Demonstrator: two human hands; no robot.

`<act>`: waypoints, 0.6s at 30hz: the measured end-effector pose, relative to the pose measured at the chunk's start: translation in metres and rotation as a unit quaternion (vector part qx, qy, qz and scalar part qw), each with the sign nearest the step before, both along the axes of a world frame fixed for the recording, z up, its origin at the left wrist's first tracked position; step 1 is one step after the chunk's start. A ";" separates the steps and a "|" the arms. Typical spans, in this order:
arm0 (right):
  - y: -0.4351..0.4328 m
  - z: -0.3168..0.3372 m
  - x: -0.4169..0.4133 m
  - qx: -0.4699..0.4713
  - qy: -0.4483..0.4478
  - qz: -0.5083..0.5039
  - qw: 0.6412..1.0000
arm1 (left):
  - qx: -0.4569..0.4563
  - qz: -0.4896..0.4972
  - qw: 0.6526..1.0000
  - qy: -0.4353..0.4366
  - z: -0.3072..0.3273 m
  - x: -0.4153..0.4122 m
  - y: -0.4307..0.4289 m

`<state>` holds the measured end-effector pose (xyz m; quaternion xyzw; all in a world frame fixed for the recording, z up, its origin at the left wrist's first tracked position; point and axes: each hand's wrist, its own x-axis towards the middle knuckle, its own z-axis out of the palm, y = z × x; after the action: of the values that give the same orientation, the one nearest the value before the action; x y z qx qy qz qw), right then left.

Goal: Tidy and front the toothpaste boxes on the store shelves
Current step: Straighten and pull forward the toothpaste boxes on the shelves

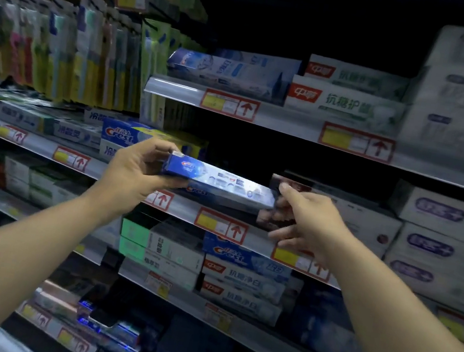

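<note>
I hold a blue and silver Crest toothpaste box point(220, 181) lengthwise in front of the middle shelf point(182, 204). My left hand point(135, 171) grips its left end, thumb on top and fingers underneath. My right hand point(306, 220) is at the box's right end, thumb up against it and fingers curled behind; the exact contact is blurred. Another Crest box point(197, 191) lies on the shelf just under the held one. Behind the held box the shelf bay is dark and open.
White and green boxes point(346, 103) and blue boxes point(226, 75) sit on the shelf above. Purple-labelled white boxes point(447, 232) stack at right. A Crest box point(126, 134) lies at left, more boxes point(241, 276) fill the shelf below. Hanging toothbrush packs point(61, 46) fill the upper left.
</note>
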<state>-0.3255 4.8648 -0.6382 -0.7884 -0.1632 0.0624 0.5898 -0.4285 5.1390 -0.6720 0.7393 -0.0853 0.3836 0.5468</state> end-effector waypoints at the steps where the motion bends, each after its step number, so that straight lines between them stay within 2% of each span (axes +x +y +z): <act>1: -0.008 0.000 -0.003 0.028 0.056 0.006 0.998 | 0.000 -0.008 1.000 0.000 0.000 -0.003 -0.006; 6: -0.044 -0.004 0.000 0.074 0.174 0.012 0.982 | -0.004 -0.046 0.998 0.030 0.001 -0.011 -0.041; 10: -0.071 -0.012 0.002 0.124 0.252 0.004 0.960 | 0.019 -0.032 0.998 0.046 -0.002 -0.009 -0.069; 15: -0.111 -0.017 0.006 0.207 0.290 -0.004 0.934 | 0.107 0.022 0.989 0.103 -0.003 -0.001 -0.102; 18: -0.132 -0.015 0.001 0.221 0.283 -0.004 0.933 | 0.089 0.049 0.984 0.146 -0.011 0.013 -0.120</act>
<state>-0.3249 4.7326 -0.6530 -0.5887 0.0040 0.2431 0.7709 -0.4156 5.0190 -0.6825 0.8363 -0.0018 0.2885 0.4661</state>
